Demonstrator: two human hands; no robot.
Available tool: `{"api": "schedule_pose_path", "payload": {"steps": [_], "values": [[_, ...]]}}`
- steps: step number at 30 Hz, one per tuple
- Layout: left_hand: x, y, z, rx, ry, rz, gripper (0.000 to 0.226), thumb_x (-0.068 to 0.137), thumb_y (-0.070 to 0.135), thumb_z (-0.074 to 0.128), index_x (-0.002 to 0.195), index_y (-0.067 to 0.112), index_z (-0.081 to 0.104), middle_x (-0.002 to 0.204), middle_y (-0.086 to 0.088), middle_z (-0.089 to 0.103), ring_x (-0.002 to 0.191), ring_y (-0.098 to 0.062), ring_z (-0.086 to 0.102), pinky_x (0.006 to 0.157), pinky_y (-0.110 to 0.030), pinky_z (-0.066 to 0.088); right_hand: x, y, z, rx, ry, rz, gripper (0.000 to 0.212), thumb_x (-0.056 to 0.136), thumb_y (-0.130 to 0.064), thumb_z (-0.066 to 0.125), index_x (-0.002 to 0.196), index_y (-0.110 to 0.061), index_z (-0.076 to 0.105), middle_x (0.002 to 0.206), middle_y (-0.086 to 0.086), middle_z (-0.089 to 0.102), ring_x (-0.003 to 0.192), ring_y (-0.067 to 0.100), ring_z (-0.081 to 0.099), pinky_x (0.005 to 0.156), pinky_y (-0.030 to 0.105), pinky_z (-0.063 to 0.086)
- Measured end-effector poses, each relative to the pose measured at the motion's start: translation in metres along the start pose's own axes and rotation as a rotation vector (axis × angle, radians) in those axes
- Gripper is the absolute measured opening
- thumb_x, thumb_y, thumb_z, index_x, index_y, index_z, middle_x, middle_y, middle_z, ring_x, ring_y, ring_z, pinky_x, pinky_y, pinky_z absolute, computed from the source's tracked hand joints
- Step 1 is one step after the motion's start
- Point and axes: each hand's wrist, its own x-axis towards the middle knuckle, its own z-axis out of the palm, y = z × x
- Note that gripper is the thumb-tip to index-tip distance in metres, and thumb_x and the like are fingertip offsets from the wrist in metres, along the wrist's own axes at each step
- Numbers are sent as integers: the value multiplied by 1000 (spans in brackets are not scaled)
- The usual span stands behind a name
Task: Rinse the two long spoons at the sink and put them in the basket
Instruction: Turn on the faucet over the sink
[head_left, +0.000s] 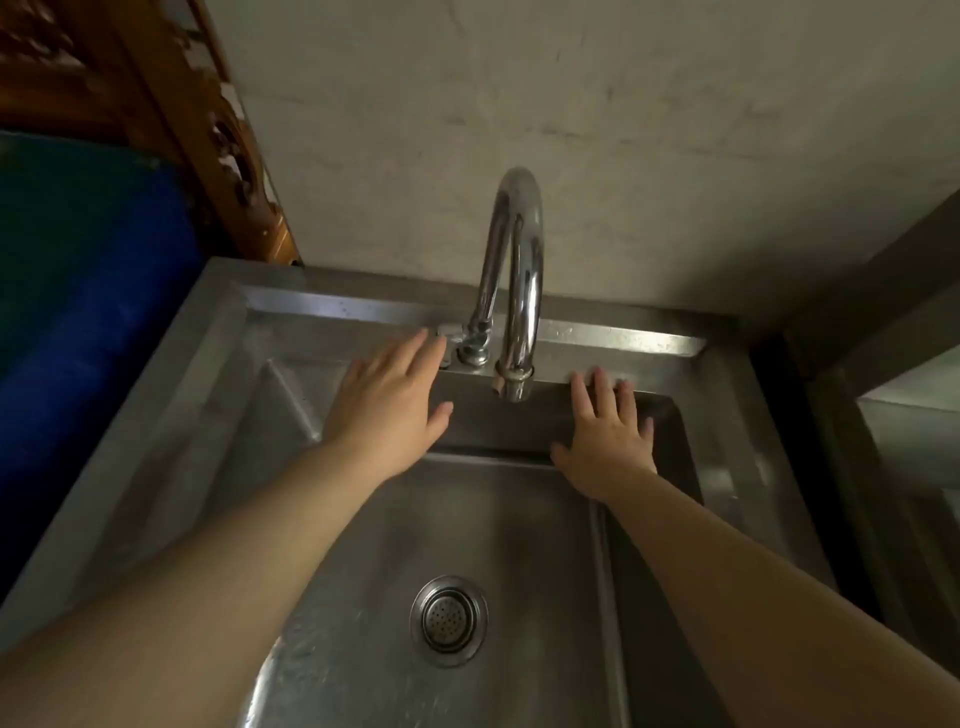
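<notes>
Spoons and basket not in view; both hands empty, fingers spread, left hand (387, 400) at tap handle (451, 332), right hand (605, 441) on far sink (597, 338) wall; risk: handle overturned, spout (514, 270) splashes counter while spoons remain unfetched.

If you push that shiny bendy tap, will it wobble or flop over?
Probably not: the tap is a thick metal pipe fixed to the sink rim. It may swivel sideways. Its polished surface looks slippery. The left hand is nearest.

Brushed steel sink (722, 415), glossy chrome faucet (519, 270), matt rough plaster wall (571, 104), carved wooden frame (228, 135)
</notes>
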Motion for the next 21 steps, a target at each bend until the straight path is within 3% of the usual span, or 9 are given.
{"api": "schedule_pose_path", "payload": {"steps": [5,10,15,21], "values": [[22,0,15,-27,63,50,54,91,27,55,142,13,47,157,0,37,123,-29,55,92,-44,50,3,3,16,-39,85,-2,104,85,-42,65,153,-33,-13,165,-1,-18,149,33,-19,118,61,10],[31,-1,21,-103,192,39,44,88,18,43,125,7,64,133,-8,62,100,-33,65,78,-38,52,6,0,25,1,142,15,103,84,-40,66,153,-32,-10,165,0,-16,149,34,-20,119,59,13],[31,0,22,-142,221,38,51,86,23,35,122,7,66,131,-8,63,103,-34,64,75,-37,51,6,-1,30,7,169,15,103,83,-40,67,154,-31,-8,165,1,-14,149,35,-19,118,60,13],[33,2,20,-182,214,10,44,89,15,41,125,7,65,135,-7,60,109,-34,62,83,-40,52,7,-2,32,3,175,21,104,82,-41,67,154,-31,-8,165,2,-13,149,36,-18,117,61,14]]}}
